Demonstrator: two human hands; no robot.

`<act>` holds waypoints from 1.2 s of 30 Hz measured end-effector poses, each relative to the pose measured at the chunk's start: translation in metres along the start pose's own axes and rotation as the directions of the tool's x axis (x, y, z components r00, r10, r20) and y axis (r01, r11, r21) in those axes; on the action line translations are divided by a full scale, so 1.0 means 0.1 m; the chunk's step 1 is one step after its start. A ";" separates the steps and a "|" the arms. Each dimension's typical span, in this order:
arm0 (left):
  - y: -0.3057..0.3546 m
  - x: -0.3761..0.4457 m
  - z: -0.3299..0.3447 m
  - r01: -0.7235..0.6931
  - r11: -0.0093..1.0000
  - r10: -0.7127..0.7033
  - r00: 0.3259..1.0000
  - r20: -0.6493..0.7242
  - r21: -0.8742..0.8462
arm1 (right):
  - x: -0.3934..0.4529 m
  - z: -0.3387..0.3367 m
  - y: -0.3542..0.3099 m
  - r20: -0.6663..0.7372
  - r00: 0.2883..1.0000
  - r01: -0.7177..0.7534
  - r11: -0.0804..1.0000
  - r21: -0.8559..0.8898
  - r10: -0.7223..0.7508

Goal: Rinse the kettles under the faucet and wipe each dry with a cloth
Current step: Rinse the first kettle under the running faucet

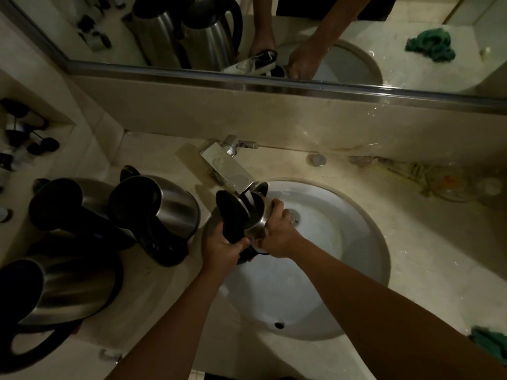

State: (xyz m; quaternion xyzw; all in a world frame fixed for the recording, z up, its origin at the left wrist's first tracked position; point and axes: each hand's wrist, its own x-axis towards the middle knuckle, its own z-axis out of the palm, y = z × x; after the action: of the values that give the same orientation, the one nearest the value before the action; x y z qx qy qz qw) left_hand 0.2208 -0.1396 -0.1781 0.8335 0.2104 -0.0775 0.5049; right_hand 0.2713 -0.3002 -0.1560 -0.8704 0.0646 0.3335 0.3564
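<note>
**Kettle under the spout at a dim bathroom basin**

A person is standing at a pale stone counter [411, 264] in a dimly lit bathroom, holding a steel kettle [253, 215] with its lid flipped open over the left edge of a round white sink [343, 270], its mouth right beneath the square chrome faucet [227, 167]. The left hand [222, 249] is wrapping closed around the kettle's black handle, and the right hand [278, 237] is pressing its curled fingers against the steel body. Whether water is running cannot be told in this light.

Three more kettles are crowding the counter to the left: one beside the sink [162, 212], one behind it [65, 204], and one nearest the camera [55, 292]. A green cloth [491, 344] is lying at the counter's near right edge, well apart from the hands. A wide mirror [274, 37] with a metal frame is running along the back wall, reflecting the arms, kettles and cloth. Small dark bottles [24, 130] are sitting in a wall niche at far left.
</note>
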 end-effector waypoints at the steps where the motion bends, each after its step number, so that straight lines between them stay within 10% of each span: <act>1: 0.01 0.00 0.00 -0.010 1.000 0.010 1.000 -0.001 0.004 | 0.00 0.00 0.00 0.002 1.000 -0.001 1.000 0.003 0.001; 36: 0.02 0.00 -0.03 0.058 0.995 -0.055 0.998 0.030 -0.079 | 0.05 0.00 0.00 -0.003 0.999 0.040 0.999 -0.023 -0.040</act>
State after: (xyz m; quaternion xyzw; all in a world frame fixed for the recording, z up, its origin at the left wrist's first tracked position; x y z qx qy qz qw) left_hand 0.2214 -0.1379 -0.1754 0.8054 0.2297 -0.0950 0.5381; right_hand 0.2748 -0.2996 -0.1591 -0.8760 0.0442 0.3257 0.3531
